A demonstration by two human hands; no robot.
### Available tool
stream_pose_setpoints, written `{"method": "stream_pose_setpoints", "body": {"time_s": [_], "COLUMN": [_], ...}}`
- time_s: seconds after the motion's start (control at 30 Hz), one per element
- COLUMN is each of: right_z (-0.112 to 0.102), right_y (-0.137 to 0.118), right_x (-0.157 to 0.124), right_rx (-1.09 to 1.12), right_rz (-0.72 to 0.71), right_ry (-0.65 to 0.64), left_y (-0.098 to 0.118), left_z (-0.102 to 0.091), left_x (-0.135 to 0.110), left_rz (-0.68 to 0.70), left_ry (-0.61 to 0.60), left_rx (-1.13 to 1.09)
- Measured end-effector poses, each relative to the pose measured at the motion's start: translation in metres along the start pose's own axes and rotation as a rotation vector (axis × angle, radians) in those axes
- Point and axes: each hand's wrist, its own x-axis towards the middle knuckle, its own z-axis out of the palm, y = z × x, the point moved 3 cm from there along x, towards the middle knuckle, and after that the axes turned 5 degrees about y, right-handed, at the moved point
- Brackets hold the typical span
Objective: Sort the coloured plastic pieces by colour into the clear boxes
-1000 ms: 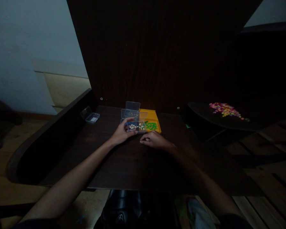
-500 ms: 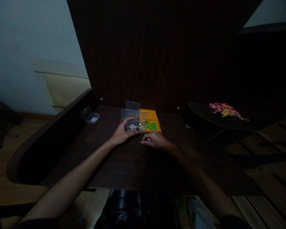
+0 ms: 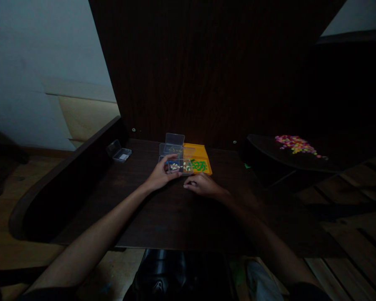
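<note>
Looks like you're mid-pick: left hand [image 3: 163, 173] gripping the clear box [image 3: 185, 168], right hand [image 3: 203, 184] curled by its near-right corner, can't tell on what. Next probably needs a steady pinch.

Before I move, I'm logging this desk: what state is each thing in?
Clear rectangular plastic box: holding small pale pieces.
Clear plastic lids behind it: raised.
Left hand: grip closed on that box.
Right hand: fingertips pinched; anything held too small to tell.
Yellow plastic box: lid open, holding green pieces.
Small clear plastic box, at left: lid raised.
Colourful small pieces: heaped on the dark side ledge.
</note>
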Motion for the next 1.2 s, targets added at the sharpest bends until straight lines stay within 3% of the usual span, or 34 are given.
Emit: {"method": "stream_pose_setpoints", "body": {"time_s": [0.23,0.4,0.53,0.87,1.2], "right_z": [-0.006,-0.028,-0.045,-0.045,-0.052], "right_y": [-0.001,-0.002,-0.006,-0.013,-0.009], "right_x": [-0.003,-0.002,0.009,0.035,0.031], "right_rx": [0.071,0.281,0.234,0.025,0.052], "right_rz": [-0.032,-0.013,-0.041,-0.154,-0.160], "right_ry": [0.009,0.120,0.199,0.003,0.007], "left_y": [0.002,0.002,0.000,0.001,0.000], "left_z": [0.000,0.002,0.004,0.008,0.006], "left_x": [-0.001,-0.001,-0.002,-0.003,-0.003], "left_rz": [0.001,-0.001,-0.019,-0.018,-0.024], "left_ry": [0.002,-0.014,-0.052,-0.114,-0.111], "left_rx": [-0.004,-0.029,-0.063,-0.092,-0.089]}}
